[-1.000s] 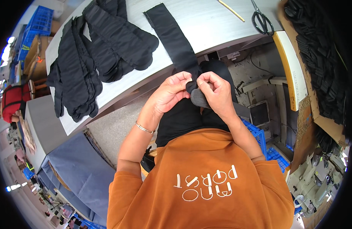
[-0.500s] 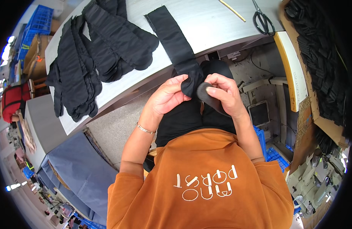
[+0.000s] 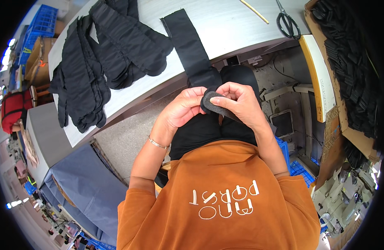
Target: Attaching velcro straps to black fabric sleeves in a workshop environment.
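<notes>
The right hand [image 3: 242,104] is clamped on a grey pad [image 3: 221,109], its thumb pressed on the upper face and its fingers curled behind. The left hand [image 3: 180,109] pinches the near end of a black strip [image 3: 187,43] between thumb and fingertips, just beside the pad's rounded tip. Pad and strip end meet in front of the lap, short of the desk's near edge; how far one overlaps the other is hidden by the fingers. From there the strip runs up over the near edge of the desk [image 3: 233,31], and its square-cut far end lies flat on the top. A thin bracelet [image 3: 158,143] circles the left wrist. Left of the strip, two bundles of black cloth pieces fan out: the nearer bundle [image 3: 129,46] has its rounded ends toward the near edge, and the other [image 3: 81,79] lies by the desk's left end, partly overhanging the near edge. Toward the right end lie a thin stick [image 3: 254,11] and, beside it, black-handled scissors [image 3: 288,25], handles toward the near edge. Past the right end, a carton [image 3: 360,143] holds a heap of dark pieces [image 3: 352,66], next to a yellow-edged white board [image 3: 319,79].
</notes>
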`<state>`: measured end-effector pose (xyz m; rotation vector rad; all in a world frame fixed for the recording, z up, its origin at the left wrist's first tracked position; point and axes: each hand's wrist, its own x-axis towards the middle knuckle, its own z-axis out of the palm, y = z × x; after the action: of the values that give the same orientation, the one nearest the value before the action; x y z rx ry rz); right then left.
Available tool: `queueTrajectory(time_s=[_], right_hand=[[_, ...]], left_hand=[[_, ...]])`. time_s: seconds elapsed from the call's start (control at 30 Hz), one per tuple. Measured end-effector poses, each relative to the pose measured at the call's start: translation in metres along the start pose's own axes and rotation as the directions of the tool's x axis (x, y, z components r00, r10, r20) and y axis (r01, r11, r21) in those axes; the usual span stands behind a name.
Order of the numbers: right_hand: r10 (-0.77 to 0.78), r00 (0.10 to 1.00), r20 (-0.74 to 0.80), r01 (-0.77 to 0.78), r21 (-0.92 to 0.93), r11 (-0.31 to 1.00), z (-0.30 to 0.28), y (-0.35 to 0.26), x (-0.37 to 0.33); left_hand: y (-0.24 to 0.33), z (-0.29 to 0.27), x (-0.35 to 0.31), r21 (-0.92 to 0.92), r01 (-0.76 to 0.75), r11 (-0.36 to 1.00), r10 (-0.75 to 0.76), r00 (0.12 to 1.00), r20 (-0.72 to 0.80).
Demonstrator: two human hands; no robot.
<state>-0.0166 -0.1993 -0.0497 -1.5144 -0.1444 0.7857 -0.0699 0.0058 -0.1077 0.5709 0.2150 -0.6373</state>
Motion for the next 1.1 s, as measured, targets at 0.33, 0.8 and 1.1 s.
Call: queueTrajectory(time_s=[0.33, 0.8, 1.1], right_hand=[[0.064, 0.996, 0.056, -0.069, 0.091, 0.993, -0.002, 0.005, 0.002], [0.092, 0.991, 0.095, -0.096, 0.045, 0.994, -0.001, -0.001, 0.004], [-0.032, 0.997, -0.071, 0.034, 0.021, 0.999, 0.011, 0.018, 0.008]], left_hand=[[0.002, 0.0, -0.004, 0.136, -0.068, 0.988, 0.075, 0.996, -0.051], [0.01, 0.002, -0.008, 0.197, -0.019, 0.98, 0.033, 0.997, -0.068], [0.006, 0.021, -0.007, 0.457, -0.155, 0.876, 0.23, 0.967, -0.112]])
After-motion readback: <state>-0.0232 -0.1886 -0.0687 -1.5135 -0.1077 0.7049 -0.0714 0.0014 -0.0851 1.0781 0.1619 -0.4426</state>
